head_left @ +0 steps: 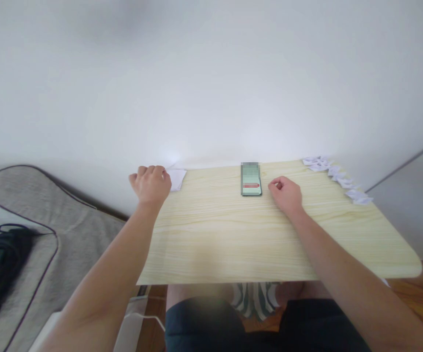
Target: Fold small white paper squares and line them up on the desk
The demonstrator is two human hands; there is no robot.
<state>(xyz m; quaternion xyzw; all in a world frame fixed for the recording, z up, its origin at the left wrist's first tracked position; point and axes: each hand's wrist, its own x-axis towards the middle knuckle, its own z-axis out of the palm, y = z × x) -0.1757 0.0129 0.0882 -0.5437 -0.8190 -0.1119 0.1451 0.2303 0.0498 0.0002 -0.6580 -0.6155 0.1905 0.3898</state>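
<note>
My left hand (150,185) is at the table's far left edge, its fingers curled and knuckles up. Right beside it lies white paper (178,179), and a thin paper edge rises behind the fingers. Whether the fingers pinch that paper is hidden. My right hand (286,194) rests on the table, loosely closed with thumb and forefinger curled together; nothing shows in it. Just left of it a phone (251,180) lies flat, its lit screen partly pixelated.
Folded white paper pieces (339,178) run along the table's right edge. The pale wooden table (211,234) meets a white wall (211,88). At left, a dark bag (2,274) lies on a grey cushioned surface (83,239). A white cable (145,317) hangs below.
</note>
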